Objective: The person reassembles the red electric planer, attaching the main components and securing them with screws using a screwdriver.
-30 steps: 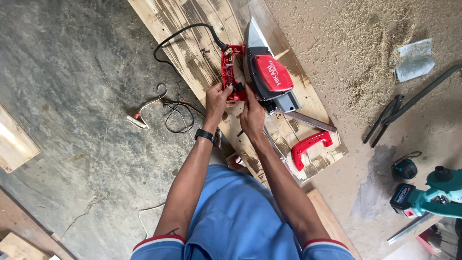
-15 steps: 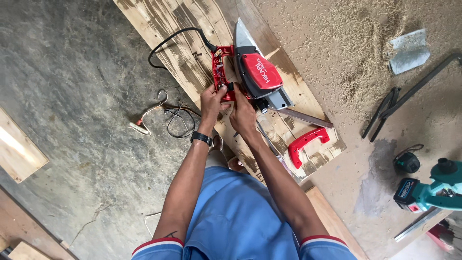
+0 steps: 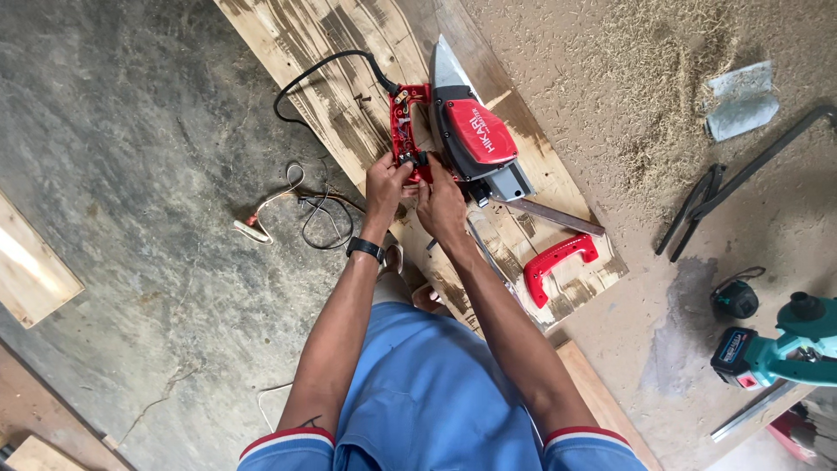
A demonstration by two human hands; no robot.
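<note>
We have both hands on the opened red handle shell of a red and grey power tool, which lies on a long wooden board on the floor. Our left hand is closed, fingertips pinching a small black part at the near end of the shell. Our right hand curls beside it, touching the same spot. A loose red handle cover lies on the board, near and right. A black cord runs off to the left.
</note>
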